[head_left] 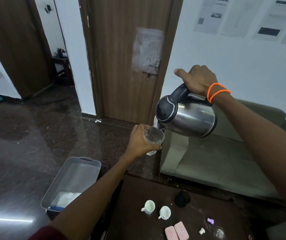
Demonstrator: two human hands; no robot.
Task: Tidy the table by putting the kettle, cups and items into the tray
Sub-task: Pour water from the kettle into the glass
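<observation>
My right hand (197,79) grips the black handle of a steel kettle (190,116), which is tilted with its spout over a clear glass (153,137). My left hand (139,141) holds that glass in the air above the floor. Both are raised well above the dark table (138,213). On the table stand two white cups (148,207) (164,212), a black kettle base (182,198), two pink items (176,231), a small white piece (202,231) and a purple-tagged clear wrapper (210,221). The grey tray (73,181) sits left of the table with white cloth inside.
A grey-green sofa (216,161) stands right of the table, under the kettle. A brown door (130,58) and white wall are behind. Dark polished floor (26,144) spreads to the left.
</observation>
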